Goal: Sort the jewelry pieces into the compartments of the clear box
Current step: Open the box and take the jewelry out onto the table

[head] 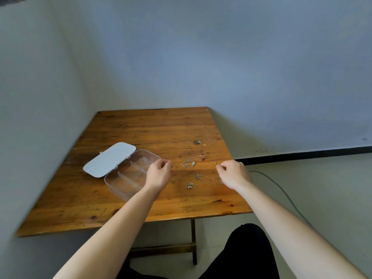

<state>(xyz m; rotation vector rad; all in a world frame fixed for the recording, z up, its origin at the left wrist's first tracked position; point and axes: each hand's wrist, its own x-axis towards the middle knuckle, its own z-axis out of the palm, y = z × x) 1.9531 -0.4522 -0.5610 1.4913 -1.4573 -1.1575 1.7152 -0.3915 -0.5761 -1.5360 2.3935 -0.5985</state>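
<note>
The clear box [120, 188] lies open on the table's left half, its white lid [109, 159] folded back; its compartments look empty. My left hand [159, 175] hovers at the box's right end with its fingertips pinched. My right hand [233, 174] is pinched too, just right of a small gold pendant [213, 162]. A very faint thin gold chain [177, 165] seems to run between the two pinches. Between the hands lie a silver chain with a charm [191, 162], a silver necklace with a flower pendant [198, 176] and a small silver charm [189, 185].
The wooden table [141, 206] stands in a corner against grey-blue walls. A small dark piece [197, 142] lies farther back on it. A cable [281, 190] runs over the floor to the right. My dark-clothed leg [247, 252] is below the front edge.
</note>
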